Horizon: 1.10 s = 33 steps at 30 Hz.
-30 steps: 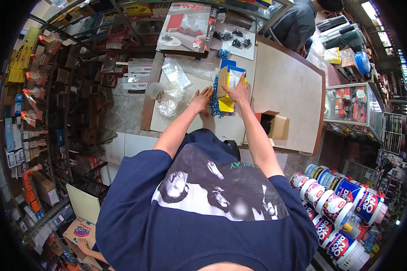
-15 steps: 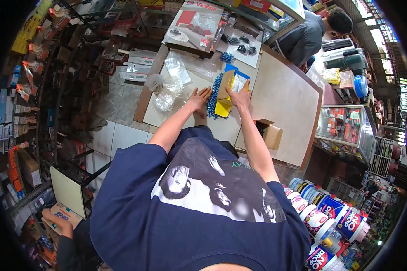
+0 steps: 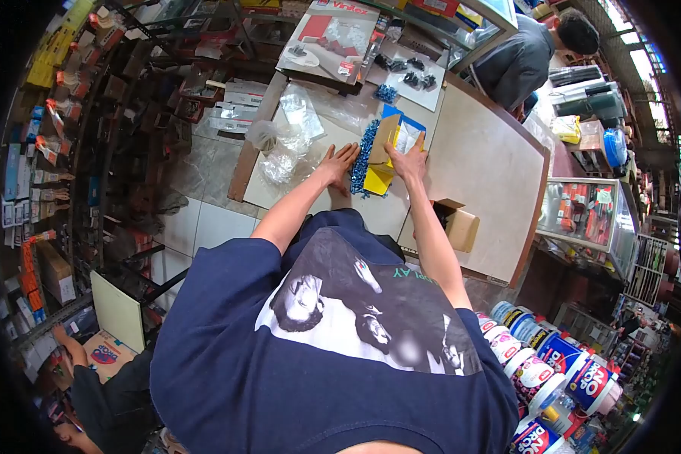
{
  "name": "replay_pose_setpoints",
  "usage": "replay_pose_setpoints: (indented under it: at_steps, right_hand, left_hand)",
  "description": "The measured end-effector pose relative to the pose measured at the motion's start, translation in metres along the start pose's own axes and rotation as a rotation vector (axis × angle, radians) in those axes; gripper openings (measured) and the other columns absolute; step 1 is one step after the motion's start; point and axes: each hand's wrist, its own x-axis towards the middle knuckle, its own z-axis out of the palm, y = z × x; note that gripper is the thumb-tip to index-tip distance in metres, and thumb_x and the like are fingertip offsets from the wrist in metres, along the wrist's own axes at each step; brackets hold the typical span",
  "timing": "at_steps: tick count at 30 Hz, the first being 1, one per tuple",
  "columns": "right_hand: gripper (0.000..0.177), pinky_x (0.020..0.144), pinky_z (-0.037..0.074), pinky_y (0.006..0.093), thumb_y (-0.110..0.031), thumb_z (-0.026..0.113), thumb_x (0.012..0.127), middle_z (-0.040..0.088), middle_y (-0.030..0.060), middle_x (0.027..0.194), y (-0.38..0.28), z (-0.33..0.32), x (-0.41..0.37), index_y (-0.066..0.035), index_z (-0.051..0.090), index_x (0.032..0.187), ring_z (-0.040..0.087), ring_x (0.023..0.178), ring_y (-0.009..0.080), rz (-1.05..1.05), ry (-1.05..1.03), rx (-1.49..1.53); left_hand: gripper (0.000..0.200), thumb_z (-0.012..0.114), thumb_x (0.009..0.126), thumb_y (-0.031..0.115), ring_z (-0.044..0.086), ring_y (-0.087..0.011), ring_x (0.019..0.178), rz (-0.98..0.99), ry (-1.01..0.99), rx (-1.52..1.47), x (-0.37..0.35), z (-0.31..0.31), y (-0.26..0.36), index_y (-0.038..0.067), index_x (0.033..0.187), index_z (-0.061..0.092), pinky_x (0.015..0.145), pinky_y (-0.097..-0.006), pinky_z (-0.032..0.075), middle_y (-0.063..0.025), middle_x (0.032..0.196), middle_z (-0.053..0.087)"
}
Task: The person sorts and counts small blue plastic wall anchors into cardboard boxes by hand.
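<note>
A long heap of small blue pieces (image 3: 365, 160), too small to name surely, lies on the worktable between my hands. My left hand (image 3: 337, 166) rests against the heap's left side, fingers stretched out and holding nothing. To the right of the heap, an opened yellow and blue cardboard box (image 3: 387, 142) has its flaps spread, brown inside. My right hand (image 3: 408, 160) grips this box at its right side, fingers partly hidden. A smaller cluster of blue pieces (image 3: 386, 93) sits just beyond the box.
Clear plastic bags (image 3: 286, 157) lie left of my left hand. A small open carton (image 3: 460, 228) stands by my right forearm. Black parts (image 3: 410, 79) and a Vinilex box (image 3: 331, 38) are at the back. Paint buckets (image 3: 552, 363) stand lower right; two other people are nearby.
The table scene has shifted slightly rightward in view. Both hands stay by the heap and box. At lower left, another person has come further into view, an arm near the carton there.
</note>
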Motion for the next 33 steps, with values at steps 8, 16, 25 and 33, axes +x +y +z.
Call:
replay_pose_setpoints:
  at_steps: [8, 16, 25, 33]
  right_hand:
    - [0.118, 0.091, 0.043, 0.0479, -0.065, 0.067, 0.061, 0.041, 0.0347, 0.122, 0.008, -0.003, -0.001, -0.011, 0.007, 0.147, 0.051, 0.109, 0.0457, 0.001, 0.022, 0.038]
    - [0.117, 0.091, 0.044, 0.0469, -0.062, 0.068, 0.061, 0.042, 0.0347, 0.12, 0.01, -0.008, -0.004, -0.01, 0.007, 0.147, 0.05, 0.11, 0.0455, -0.009, 0.022, 0.075]
    - [0.117, 0.092, 0.044, 0.0461, -0.06, 0.07, 0.061, 0.041, 0.0346, 0.123, 0.016, -0.004, -0.006, -0.009, 0.008, 0.146, 0.049, 0.111, 0.0456, -0.034, 0.07, 0.097]
    - [0.12, 0.091, 0.044, 0.0473, -0.062, 0.07, 0.059, 0.04, 0.0326, 0.123, 0.021, -0.001, -0.002, -0.01, 0.005, 0.147, 0.048, 0.112, 0.0441, -0.005, 0.029, 0.106]
  left_hand:
    - [0.127, 0.08, 0.051, 0.055, 0.015, -0.0254, 0.14, 0.026, 0.063, -0.037, 0.006, -0.003, -0.006, 0.009, 0.146, 0.008, 0.11, -0.0562, 0.014, -0.009, 0.152, 0.014]
    - [0.116, 0.076, 0.063, 0.053, 0.014, -0.0281, 0.14, 0.007, 0.073, -0.182, 0.017, -0.015, -0.007, 0.008, 0.146, 0.009, 0.11, -0.057, 0.016, -0.0127, 0.152, 0.014]
    - [0.113, 0.075, 0.067, 0.05, 0.018, -0.0306, 0.139, 0.122, 0.108, -0.352, 0.027, -0.024, -0.008, 0.004, 0.145, 0.007, 0.112, -0.0521, 0.014, -0.0174, 0.15, 0.015]
    - [0.104, 0.073, 0.071, 0.046, 0.024, -0.0286, 0.137, 0.2, 0.18, -0.377, 0.033, -0.032, 0.012, 0.005, 0.145, 0.012, 0.111, -0.0506, 0.018, -0.0153, 0.15, 0.02]
